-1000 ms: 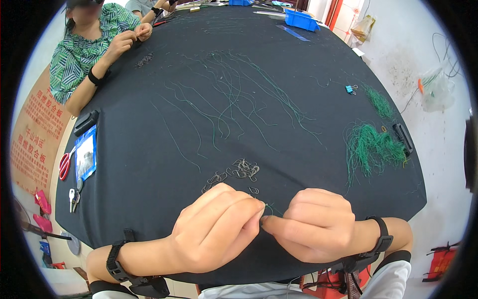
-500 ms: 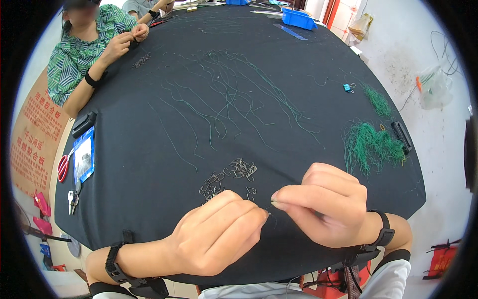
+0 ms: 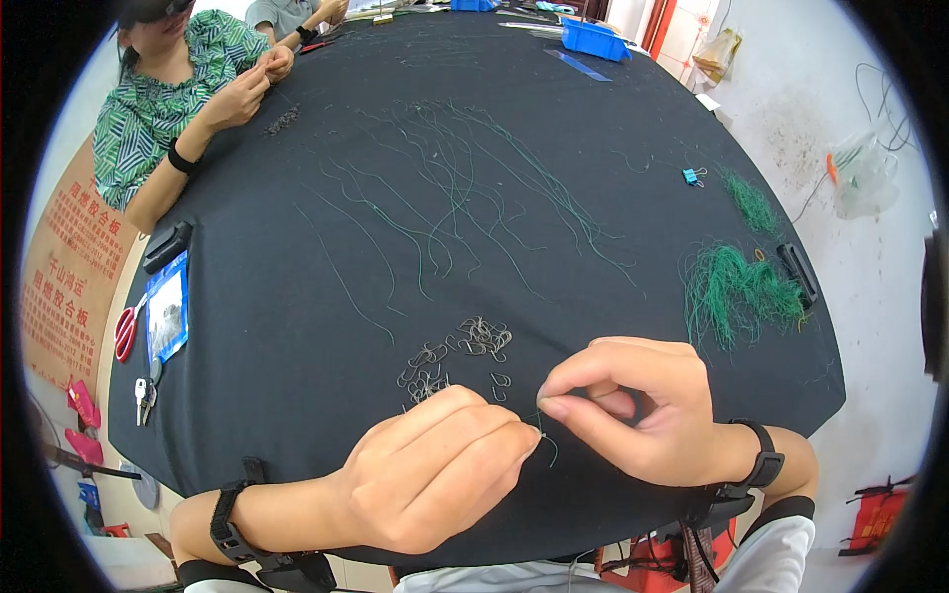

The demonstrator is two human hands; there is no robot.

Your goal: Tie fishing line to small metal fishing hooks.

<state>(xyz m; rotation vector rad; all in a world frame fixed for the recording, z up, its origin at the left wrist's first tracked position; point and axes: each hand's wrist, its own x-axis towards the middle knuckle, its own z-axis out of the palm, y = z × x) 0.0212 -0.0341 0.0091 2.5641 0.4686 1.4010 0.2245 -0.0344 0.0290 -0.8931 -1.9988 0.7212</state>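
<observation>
My left hand [image 3: 435, 469] is closed in a pinch, low in the middle of the view. From its fingertips comes a thin green fishing line [image 3: 555, 454] with a short curled end. Anything else in that pinch is hidden by the fingers. Close by on the right, my right hand [image 3: 638, 410] pinches the same line between thumb and forefinger, its other fingers curled. A short stretch of line spans the small gap between the hands. Just beyond my left hand lies a loose pile of metal fish hooks [image 3: 482, 338], with two hooks [image 3: 500, 384] apart from it.
Green lines [image 3: 425, 217] lie spread across the black cloth [image 3: 267, 376]. Tangled green line bundles [image 3: 736, 295] and a teal binder clip [image 3: 694, 177] are at right. Red-handled scissors [image 3: 126, 331], a blue packet [image 3: 168, 308] and keys [image 3: 145, 397] sit at left. A co-worker [image 3: 188, 109] works at far left.
My right hand has turned a little, its thumb and forefinger now forming a rounder loop. More of the green line's curled end shows below the fingertips. My left hand has barely moved.
</observation>
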